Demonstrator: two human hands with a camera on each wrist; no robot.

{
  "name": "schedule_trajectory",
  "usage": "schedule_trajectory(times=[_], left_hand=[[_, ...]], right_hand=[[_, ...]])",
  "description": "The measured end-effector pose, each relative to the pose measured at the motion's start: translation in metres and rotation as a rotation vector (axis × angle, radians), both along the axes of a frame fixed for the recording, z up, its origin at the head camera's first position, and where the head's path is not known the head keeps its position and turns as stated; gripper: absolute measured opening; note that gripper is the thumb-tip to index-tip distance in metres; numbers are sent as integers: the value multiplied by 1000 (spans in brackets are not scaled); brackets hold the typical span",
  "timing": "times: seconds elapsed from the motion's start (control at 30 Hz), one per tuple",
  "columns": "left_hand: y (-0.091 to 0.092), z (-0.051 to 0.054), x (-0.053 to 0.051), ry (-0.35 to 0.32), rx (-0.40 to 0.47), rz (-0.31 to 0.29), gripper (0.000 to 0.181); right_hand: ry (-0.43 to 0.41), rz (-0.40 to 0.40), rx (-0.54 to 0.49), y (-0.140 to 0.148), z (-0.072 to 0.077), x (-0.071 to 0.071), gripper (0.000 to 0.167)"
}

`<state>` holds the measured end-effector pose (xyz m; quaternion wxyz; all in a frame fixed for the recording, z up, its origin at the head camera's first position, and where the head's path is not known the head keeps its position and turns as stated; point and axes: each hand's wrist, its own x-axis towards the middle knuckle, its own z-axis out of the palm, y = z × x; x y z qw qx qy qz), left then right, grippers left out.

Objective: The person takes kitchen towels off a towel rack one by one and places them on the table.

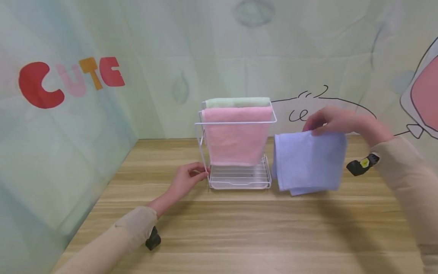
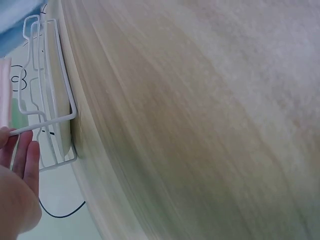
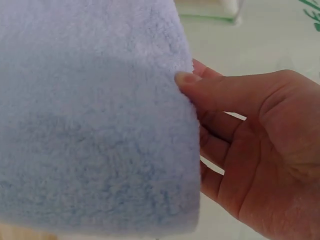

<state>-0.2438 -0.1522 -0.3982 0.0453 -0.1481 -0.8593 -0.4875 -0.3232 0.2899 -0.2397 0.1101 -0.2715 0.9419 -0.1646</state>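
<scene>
Green towel (image 1: 237, 101): mostly hidden bhd pink towel (image 1: 237, 137). Blue towel (image 1: 309, 161): cut off L & top, R-wrist view. R hand (image 1: 333, 118): ptly hidden bhd it. L hand (image 2: 20, 190): cut by L edge, L-wrist view.

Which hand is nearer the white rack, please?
Left: the left hand pinches the white rack at its left; the right hand is apart, to its right, holding the blue towel.

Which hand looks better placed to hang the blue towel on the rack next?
Probably the right hand: it pinches the blue towel by its top edge, beside the white rack. The left hand holds the rack's left side, so it seems better suited to steadying.
</scene>
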Motion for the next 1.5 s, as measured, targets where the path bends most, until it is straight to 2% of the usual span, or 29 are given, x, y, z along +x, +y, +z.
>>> schedule_trajectory(times=[0.1, 0.2, 0.37, 0.53, 0.7, 1.0, 1.37, 1.5], left_hand=[[2, 10, 8, -3, -1, -4, 17], [3, 13, 12, 2, 4, -9, 17], [3, 11, 11, 7, 23, -11, 17], [2, 9, 8, -1, 25, -8, 17], [2, 9, 7, -6, 22, -9, 17], [2, 10, 8, -3, 24, -10, 18], [1, 9, 9, 0, 29, -8, 18], [1, 8, 8, 0, 30, -14, 18]], right_hand=[[-19, 13, 22, 2, -14, -10, 19], [-2, -12, 3, 4, -27, -18, 20], [57, -67, -48, 9, -41, -30, 20], [114, -86, -70, 8, -56, -43, 20], [136, -110, -94, 5, -69, -54, 20], [183, -195, -182, 4, -96, -65, 20], [286, -189, -240, 1, -118, -77, 18], [293, -198, -260, 1, -124, -78, 18]])
